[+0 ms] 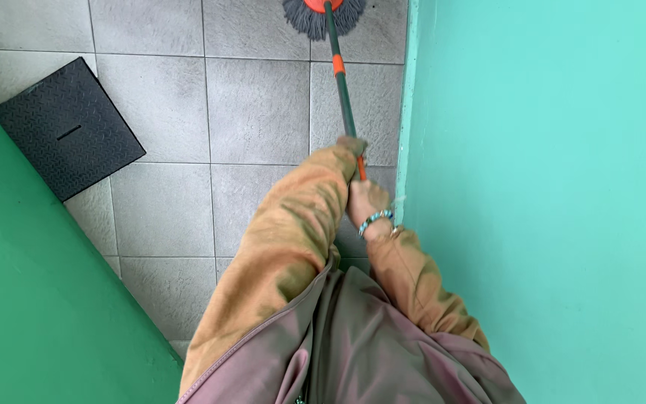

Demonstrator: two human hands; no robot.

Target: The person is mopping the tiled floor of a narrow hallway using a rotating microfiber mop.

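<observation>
I grip the green-and-orange mop pole (342, 90) with both hands: right hand (368, 203) wrapped, left hand (351, 146) sleeve-covered; grey string mop head (323, 16) at the grey tiled floor's (256, 112) far edge, progress unreadable.

Both arms extended fwd and down, sleeves orange-tan. Left hand (353, 146) mostly covered by cuff, clamped on mop handle (344, 97), higher up the shaft. Right hand (368, 202) just below it on same handle, fist closed, beaded bracelet at wrist. Hands nearly touching, elbows bent.
</observation>
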